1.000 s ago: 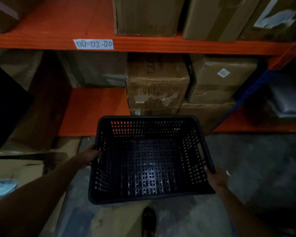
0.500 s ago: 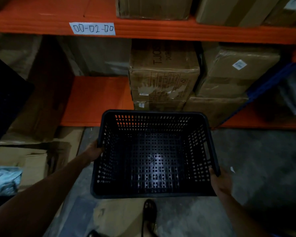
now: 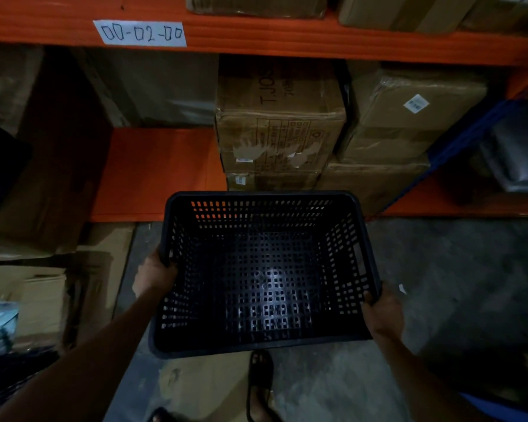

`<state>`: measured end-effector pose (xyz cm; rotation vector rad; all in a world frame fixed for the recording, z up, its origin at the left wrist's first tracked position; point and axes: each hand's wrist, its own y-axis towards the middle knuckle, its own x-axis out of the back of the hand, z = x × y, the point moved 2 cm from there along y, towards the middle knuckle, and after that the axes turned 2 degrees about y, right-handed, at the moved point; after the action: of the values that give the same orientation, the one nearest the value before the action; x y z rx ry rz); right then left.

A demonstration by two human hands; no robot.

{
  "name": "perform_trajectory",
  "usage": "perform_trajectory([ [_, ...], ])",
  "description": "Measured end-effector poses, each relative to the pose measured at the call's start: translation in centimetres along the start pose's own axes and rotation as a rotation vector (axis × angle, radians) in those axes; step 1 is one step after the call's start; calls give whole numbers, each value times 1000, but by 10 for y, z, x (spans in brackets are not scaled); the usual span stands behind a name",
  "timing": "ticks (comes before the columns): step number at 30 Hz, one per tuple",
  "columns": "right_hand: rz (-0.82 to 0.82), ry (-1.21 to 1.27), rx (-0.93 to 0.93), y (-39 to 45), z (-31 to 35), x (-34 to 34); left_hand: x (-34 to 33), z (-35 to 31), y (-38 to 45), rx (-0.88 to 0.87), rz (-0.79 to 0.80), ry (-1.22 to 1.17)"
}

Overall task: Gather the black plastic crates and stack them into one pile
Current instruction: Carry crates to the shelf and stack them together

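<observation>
The left hand [image 3: 154,277] and right hand [image 3: 383,312] each grip a side rim of the empty black perforated plastic crate [image 3: 264,272], carried open-side up between them; no stack is visible, perhaps off-frame

Black crate [image 3: 265,278] now carried closer to shelving [image 3: 159,175].

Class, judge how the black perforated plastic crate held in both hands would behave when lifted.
The black perforated plastic crate is probably light: its walls are mostly holes, and it is empty. Likely stiff, since it keeps its shape gripped only at the rim by the left hand and right hand.
</observation>
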<state>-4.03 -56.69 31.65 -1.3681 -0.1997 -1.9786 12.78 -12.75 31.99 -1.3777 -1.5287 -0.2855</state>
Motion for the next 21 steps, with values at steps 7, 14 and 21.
perform_trajectory([
  [7, -26, -78, 25, -4, -3, -3, 2, -9, -16, -58, -128, 177],
  [14, -6, -208, 168, -16, 3, 1, 2, -9, -28, -232, -162, 271],
  [21, -26, -347, 259, -12, 5, 5, 7, -6, -19, -257, -28, 216],
])
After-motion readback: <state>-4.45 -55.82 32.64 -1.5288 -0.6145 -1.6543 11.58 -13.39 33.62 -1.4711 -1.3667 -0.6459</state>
